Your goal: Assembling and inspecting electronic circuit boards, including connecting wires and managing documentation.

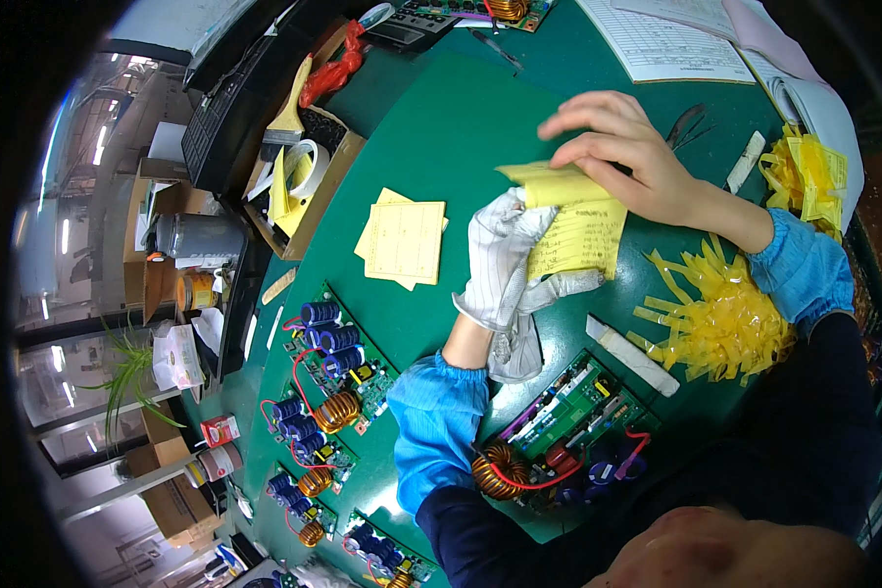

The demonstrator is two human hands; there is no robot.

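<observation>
My left hand (505,250), in a white glove, is closed around a stack of yellow paper sheets (583,235) with lines of writing on them. The top of the stack curls over above the gloved thumb. My bare right hand (608,147) is at that curled upper edge, its lower fingers touching the paper and the upper ones stretched out, apart. Under my left wrist lies a loose white glove (515,351). Left of my hands, yellow cards (404,240) rest on the green table. Nearest below is a green circuit board (568,412) with a copper coil and red wires.
Several circuit boards (335,367) with blue capacitors stand at lower left. A heap of yellow plastic strips (720,318) lies right, beside a white bar (632,355). A cardboard box (328,176) with a brush and tape is at upper left; printed sheets (666,44) lie at the back.
</observation>
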